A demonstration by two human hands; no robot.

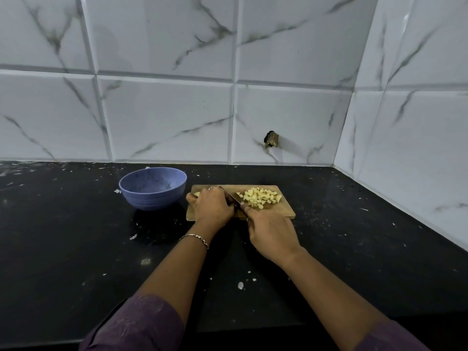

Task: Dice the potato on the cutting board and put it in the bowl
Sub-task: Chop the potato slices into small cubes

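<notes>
The left hand [211, 207] curls over the uncut potato piece [196, 194] at the board's 9 o'clock end, pinning it against rolling. The right hand [272, 233] is clenched round the handle of the knife [231, 198], blade aimed toward 11 o'clock beside the left knuckles. The dice [260, 197] lie heaped at 3 o'clock, apart from the blade. The cutting board [287, 214] rests on the black bench [76, 249]; the blue bowl [152, 201] waits at its 9 o'clock, near for the transfer, no potato visible inside

Just left of the cutting board [286, 212], bowl [152, 189]; on the board — potato piece [196, 194] left, knife [231, 197] middle, dice [260, 197] right.
</notes>
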